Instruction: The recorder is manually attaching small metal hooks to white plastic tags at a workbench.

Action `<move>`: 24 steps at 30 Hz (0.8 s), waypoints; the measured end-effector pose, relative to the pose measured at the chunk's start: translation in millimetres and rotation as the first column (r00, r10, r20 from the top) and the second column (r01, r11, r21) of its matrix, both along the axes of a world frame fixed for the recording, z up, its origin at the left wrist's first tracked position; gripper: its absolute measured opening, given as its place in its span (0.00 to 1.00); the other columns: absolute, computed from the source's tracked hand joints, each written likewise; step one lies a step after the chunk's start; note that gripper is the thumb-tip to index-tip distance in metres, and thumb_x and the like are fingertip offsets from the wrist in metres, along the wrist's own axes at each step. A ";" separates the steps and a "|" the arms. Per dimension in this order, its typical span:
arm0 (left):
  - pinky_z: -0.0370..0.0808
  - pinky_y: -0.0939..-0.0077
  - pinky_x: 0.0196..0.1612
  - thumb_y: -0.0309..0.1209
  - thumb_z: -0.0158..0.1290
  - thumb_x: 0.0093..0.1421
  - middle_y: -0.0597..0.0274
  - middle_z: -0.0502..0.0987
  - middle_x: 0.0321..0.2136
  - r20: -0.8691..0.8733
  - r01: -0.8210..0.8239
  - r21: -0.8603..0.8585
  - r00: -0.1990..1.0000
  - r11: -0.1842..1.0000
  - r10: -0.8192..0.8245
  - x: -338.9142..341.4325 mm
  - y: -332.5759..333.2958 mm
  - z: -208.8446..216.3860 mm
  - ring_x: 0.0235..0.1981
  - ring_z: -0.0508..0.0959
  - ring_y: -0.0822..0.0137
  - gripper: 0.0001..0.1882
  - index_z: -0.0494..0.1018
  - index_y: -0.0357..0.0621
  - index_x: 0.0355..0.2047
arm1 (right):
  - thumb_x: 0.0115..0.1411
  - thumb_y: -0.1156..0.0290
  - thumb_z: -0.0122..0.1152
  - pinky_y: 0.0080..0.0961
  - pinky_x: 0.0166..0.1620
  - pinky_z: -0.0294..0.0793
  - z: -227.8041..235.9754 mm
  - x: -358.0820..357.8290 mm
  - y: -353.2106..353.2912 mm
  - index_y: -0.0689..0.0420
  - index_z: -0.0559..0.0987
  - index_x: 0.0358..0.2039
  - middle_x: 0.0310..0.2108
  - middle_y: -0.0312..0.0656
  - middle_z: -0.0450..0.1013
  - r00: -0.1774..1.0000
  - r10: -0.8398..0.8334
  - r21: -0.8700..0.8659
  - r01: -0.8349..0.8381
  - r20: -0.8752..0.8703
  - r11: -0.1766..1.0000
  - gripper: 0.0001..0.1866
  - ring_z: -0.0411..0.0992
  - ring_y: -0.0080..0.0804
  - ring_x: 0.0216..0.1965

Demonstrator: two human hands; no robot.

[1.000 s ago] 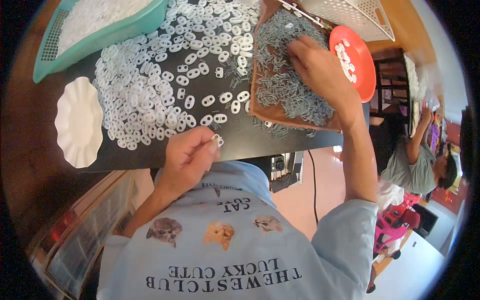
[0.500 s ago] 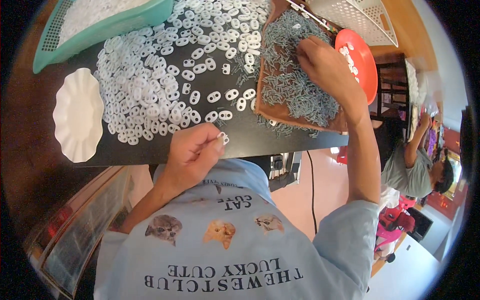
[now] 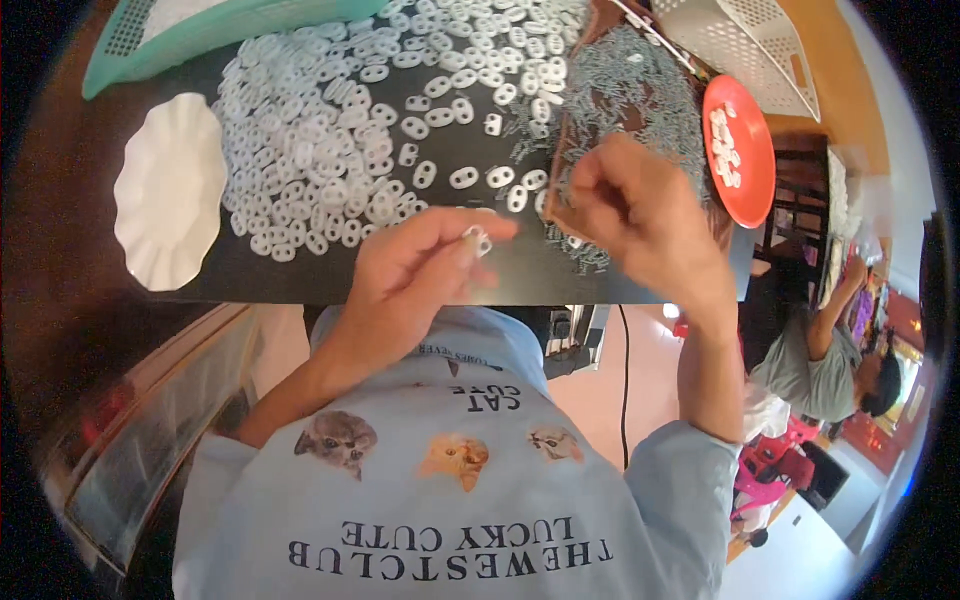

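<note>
My left hand (image 3: 405, 270) is over the table's near edge, thumb and fingers pinching a small white plastic piece with two round holes (image 3: 480, 240). My right hand (image 3: 650, 220), somewhat blurred, hovers over the near part of a brown cloth-like liner (image 3: 566, 208) heaped with small grey screws (image 3: 640, 85). Its fingers are curled together, and whatever they hold is too small to make out. Many more white two-hole pieces (image 3: 310, 160) lie piled beyond my left hand, with scattered ones between the pile and the screws.
A white scalloped dish (image 3: 168, 195) stands at the left. Behind it is a green basket (image 3: 112, 65) of white material. A red plate (image 3: 752, 205) with white pieces sits at the right, near a white perforated basket (image 3: 715, 35). Farther right, another person (image 3: 825, 355) is visible.
My right hand has come back from the middle of the screw heap toward me and toward my left hand. The left hand still holds the white piece, its fingers more extended.
</note>
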State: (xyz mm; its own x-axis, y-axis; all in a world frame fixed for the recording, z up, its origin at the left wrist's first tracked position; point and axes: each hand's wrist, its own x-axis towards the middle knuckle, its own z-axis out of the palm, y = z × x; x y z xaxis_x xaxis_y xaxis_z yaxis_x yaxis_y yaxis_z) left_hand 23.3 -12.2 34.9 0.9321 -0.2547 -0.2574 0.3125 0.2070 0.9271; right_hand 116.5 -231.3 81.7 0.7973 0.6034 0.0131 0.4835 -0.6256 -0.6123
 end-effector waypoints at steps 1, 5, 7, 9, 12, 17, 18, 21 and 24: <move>0.73 0.84 0.34 0.28 0.44 0.66 0.65 0.77 0.33 -0.006 -0.010 0.008 1.000 1.000 0.010 1.0 -3.0 -1.8 0.31 0.76 0.78 0.13 0.72 0.35 0.47 | 0.53 0.81 0.58 0.25 0.27 0.65 0.8 -6.2 8.0 0.63 0.72 0.29 0.23 0.40 0.65 0.999 0.043 0.047 -0.041 -0.028 0.998 0.05 0.66 0.27 0.24; 0.72 0.83 0.39 0.28 0.44 0.67 0.61 0.77 0.42 -0.048 -0.105 -0.177 0.994 0.979 0.098 1.4 -10.2 -8.4 0.41 0.77 0.75 0.13 0.72 0.35 0.47 | 0.50 0.82 0.60 0.29 0.27 0.67 -4.0 -20.3 28.9 0.63 0.72 0.30 0.24 0.44 0.65 0.993 0.112 0.117 -0.115 0.029 0.987 0.07 0.68 0.38 0.24; 0.73 0.82 0.40 0.28 0.44 0.67 0.61 0.77 0.41 -0.046 -0.135 -0.177 0.991 0.975 0.129 1.2 -11.6 -8.6 0.40 0.77 0.75 0.13 0.72 0.34 0.47 | 0.49 0.83 0.59 0.32 0.28 0.69 -9.0 -21.0 32.2 0.62 0.72 0.30 0.24 0.45 0.65 0.992 0.123 0.111 -0.126 0.038 0.986 0.07 0.69 0.42 0.24; 0.73 0.82 0.40 0.28 0.44 0.67 0.61 0.77 0.40 -0.021 -0.130 -0.154 0.992 0.980 0.128 0.4 -11.0 -9.8 0.40 0.77 0.75 0.13 0.72 0.33 0.46 | 0.49 0.83 0.59 0.33 0.27 0.69 -12.1 -23.1 33.0 0.62 0.72 0.30 0.25 0.45 0.66 0.986 0.143 0.047 -0.148 0.090 0.988 0.07 0.70 0.43 0.24; 0.74 0.81 0.41 0.28 0.44 0.66 0.60 0.78 0.38 0.034 -0.107 -0.092 0.993 0.990 0.110 -1.4 -9.4 -12.5 0.39 0.77 0.76 0.13 0.72 0.32 0.45 | 0.49 0.82 0.59 0.34 0.27 0.70 -14.0 -24.3 32.8 0.61 0.73 0.30 0.26 0.45 0.67 0.981 0.159 -0.035 -0.156 0.107 0.987 0.07 0.70 0.44 0.24; 0.75 0.80 0.41 0.27 0.45 0.66 0.59 0.78 0.38 -0.063 -0.138 -0.188 0.990 0.972 0.128 1.8 -10.8 -11.8 0.40 0.77 0.74 0.12 0.72 0.31 0.43 | 0.50 0.81 0.58 0.35 0.26 0.70 -13.6 -21.9 33.4 0.59 0.73 0.31 0.26 0.45 0.67 0.978 0.168 -0.084 -0.158 0.123 0.984 0.07 0.70 0.45 0.24; 0.77 0.74 0.42 0.28 0.44 0.65 0.56 0.78 0.39 -0.109 -0.155 -0.214 0.985 0.964 0.134 2.7 -9.4 -12.2 0.41 0.78 0.68 0.12 0.72 0.32 0.41 | 0.50 0.80 0.58 0.35 0.26 0.71 -13.2 -21.7 34.3 0.59 0.74 0.31 0.27 0.45 0.67 0.977 0.167 -0.081 -0.157 0.135 0.984 0.07 0.70 0.45 0.24; 0.80 0.67 0.42 0.28 0.44 0.64 0.52 0.78 0.39 -0.183 -0.191 -0.264 0.972 0.945 0.145 5.2 -6.2 -15.2 0.41 0.80 0.61 0.10 0.72 0.33 0.38 | 0.48 0.81 0.58 0.35 0.25 0.71 -11.1 -23.1 38.7 0.58 0.75 0.33 0.27 0.44 0.66 0.970 0.161 -0.030 -0.158 0.184 0.987 0.10 0.70 0.44 0.24; 0.81 0.65 0.40 0.29 0.45 0.64 0.52 0.78 0.37 -0.240 -0.228 -0.361 0.960 0.904 0.146 6.0 -0.8 -22.7 0.40 0.81 0.59 0.09 0.71 0.35 0.37 | 0.45 0.81 0.59 0.34 0.25 0.72 -12.5 -21.8 38.9 0.58 0.77 0.35 0.27 0.42 0.67 0.943 0.240 -0.059 -0.233 0.230 0.971 0.14 0.71 0.42 0.24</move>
